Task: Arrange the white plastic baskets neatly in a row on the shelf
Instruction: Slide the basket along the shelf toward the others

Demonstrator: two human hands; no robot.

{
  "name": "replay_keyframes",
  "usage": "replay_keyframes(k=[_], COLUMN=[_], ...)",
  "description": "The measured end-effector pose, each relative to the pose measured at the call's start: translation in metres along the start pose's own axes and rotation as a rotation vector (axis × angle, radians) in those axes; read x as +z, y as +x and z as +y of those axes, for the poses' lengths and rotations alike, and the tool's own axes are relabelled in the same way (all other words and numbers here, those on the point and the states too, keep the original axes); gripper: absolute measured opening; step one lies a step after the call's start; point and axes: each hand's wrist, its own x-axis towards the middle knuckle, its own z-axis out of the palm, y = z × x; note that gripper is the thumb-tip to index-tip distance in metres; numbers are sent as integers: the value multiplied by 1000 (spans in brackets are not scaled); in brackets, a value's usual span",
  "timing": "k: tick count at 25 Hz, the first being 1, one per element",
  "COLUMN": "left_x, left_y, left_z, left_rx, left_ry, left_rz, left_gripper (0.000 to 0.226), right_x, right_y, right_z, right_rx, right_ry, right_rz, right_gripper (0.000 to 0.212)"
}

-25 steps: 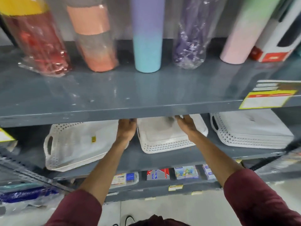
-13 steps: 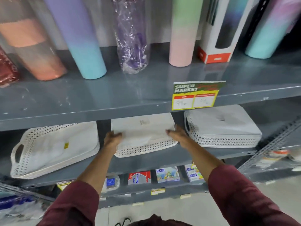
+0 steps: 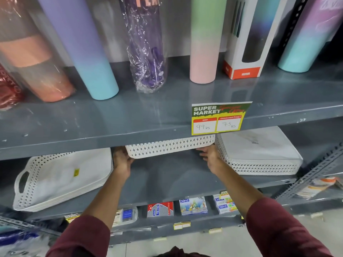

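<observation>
Nearest the camera are two maroon sleeves at the bottom, both forearms reaching up and forward into the middle shelf. Elbows sit low and wide, wrists angling inward toward each other.

The left hand is at the left end of the middle basket, fingers curled up around its corner, so it looks like it's gripping that end. The right hand is at the other end, palm facing in, fingers partly spread and bent near the basket's lower right corner. Can't honestly tell if it's actually gripping or just touching there, since the fingertips run into shadow.

That middle basket is white with diamond-shaped holes, and it's tipped up so its perforated side wall faces out, its top tucked under the edge of the upper shelf. The shelf below it is bare grey.

On the left lies a stack of white baskets with a handle, skewed at an angle with a yellow sticker on it. On the right, just beside the right hand, there's another white stack lying flat and squarer to the shelf.

Further up, a price tag hangs off the upper shelf edge, and behind it stand tall pastel bottles.
</observation>
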Motion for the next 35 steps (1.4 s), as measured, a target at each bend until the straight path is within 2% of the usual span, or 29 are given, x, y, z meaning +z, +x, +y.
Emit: replay_keyframes(k=[3,5,7,10,13,15,17,19,20,21,22,24,26,28,30,34,35], left_x=[-4,6,20,31,18,4,-10,-22,-26,-29,-31,-30,-30,-32,-31,9,29], left_y=[4,1,-1,-1,12,20,26,34,38,40,42,39,34,29,25,-6,-20], left_z=[-13,-16,-20,-26,-32,-33,-34,-38,-41,-43,-46,-51,-53,-53,-50,-41,-38], left_rx=[-225,-295,-309,-278,-239,-226,-198,-164,-150,-124,-79,54,189,230,257,597,635], left_ry=[-147,-161,-37,20,65,86,64,72,90,137,214,394,548,697,808,1011,1025], left_rz=[-135,-190,-184,-105,-26,-6,19,53,60,60,69,87,105,113,137,215,150], left_gripper=[33,44,40,38,40,30,23,30,40,51,61,75,87,92,83,47,40], right_x=[6,11,13,15,16,7,-5,-17,-19,-17,-14,-12,-11,-12,-14,-43,-59], right_y=[8,4,-1,-2,-6,0,3,7,8,5,3,4,1,-2,-8,-17,-15], right_z=[10,11,15,27,38,52,59,57,54,50,46,52,59,61,57,35,26], right_rx=[126,147,132,77,166,199,158,90,79,73,54,-52,-175,-197,-256,-576,-612], right_ry=[83,20,-83,-256,-362,-322,-156,84,153,164,101,-178,-408,-467,-472,-456,-468], right_rz=[-123,-138,-191,-260,-288,-234,-95,62,82,54,23,25,57,21,28,177,215], right_gripper=[41,23,16,24,24,36,48,44,39,38,45,66,56,50,45,42,38])
